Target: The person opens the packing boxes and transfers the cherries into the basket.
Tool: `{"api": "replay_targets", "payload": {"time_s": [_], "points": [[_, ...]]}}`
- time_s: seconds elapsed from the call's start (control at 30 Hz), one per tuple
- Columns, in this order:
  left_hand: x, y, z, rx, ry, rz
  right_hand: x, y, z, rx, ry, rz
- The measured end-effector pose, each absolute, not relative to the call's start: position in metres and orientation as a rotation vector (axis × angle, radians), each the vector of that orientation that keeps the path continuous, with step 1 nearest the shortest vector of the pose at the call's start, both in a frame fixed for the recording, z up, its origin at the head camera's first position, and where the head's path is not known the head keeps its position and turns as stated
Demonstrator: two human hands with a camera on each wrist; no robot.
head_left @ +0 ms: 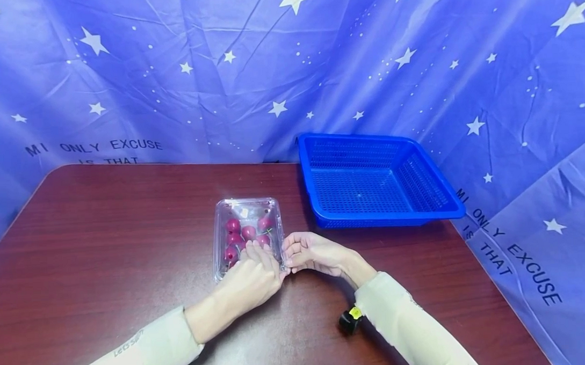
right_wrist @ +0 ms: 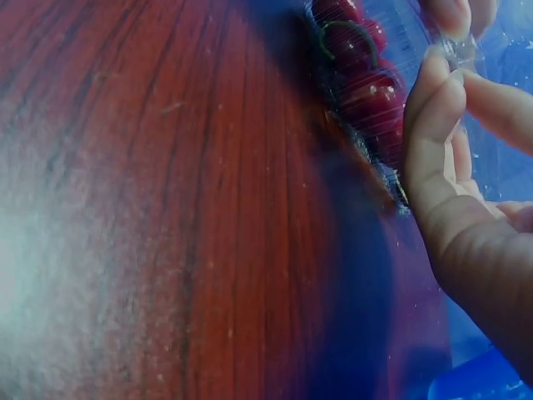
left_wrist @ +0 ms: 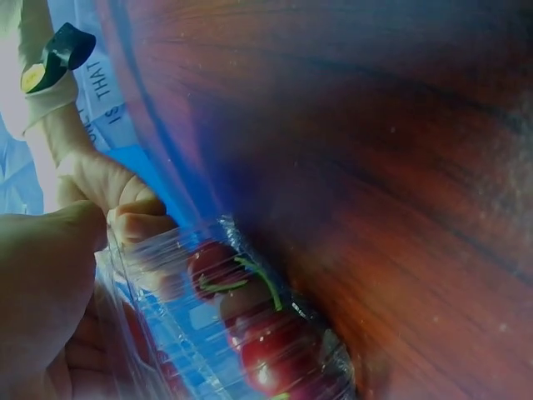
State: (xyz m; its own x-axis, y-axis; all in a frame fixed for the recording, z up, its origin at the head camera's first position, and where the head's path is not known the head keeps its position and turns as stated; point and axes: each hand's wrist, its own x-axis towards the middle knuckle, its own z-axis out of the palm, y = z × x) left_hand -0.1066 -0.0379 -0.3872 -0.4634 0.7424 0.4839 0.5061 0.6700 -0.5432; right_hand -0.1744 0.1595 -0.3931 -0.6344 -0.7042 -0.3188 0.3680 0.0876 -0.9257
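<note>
A clear plastic box [head_left: 217, 236] with a clear lid lies on the table, holding several red cherries [head_left: 233, 225] with green stems. My left hand [head_left: 253, 272] reaches across its near end, fingers curled over the lid and thumb at the near right corner. That hand pinches the corner, as the left wrist view shows the box [left_wrist: 179, 275] close to the thumb. From the right side my right hand [head_left: 319, 254] pinches the edge of the same corner. In the right wrist view, its thumb and forefinger meet on the clear plastic, beside cherries [right_wrist: 372, 96]. The hands hide part of the corner.
A blue plastic basket [head_left: 385, 219] with slotted walls stands at the back right of the brown wooden table [head_left: 106, 237]. Behind the table hangs a blue star-print cloth [head_left: 251, 98]. A black object with a yellow part [head_left: 349, 321] sits by the right sleeve.
</note>
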Motion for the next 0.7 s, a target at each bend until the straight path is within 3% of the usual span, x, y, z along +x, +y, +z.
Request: {"api": "replay_targets", "payload": {"time_s": [0.7], "points": [[-0.1057, -0.035, -0.3865, -0.828, -2.207, 0.143, -0.1701, 0.1558, -0.3929, -0.311, 1.578, -1.691]]}}
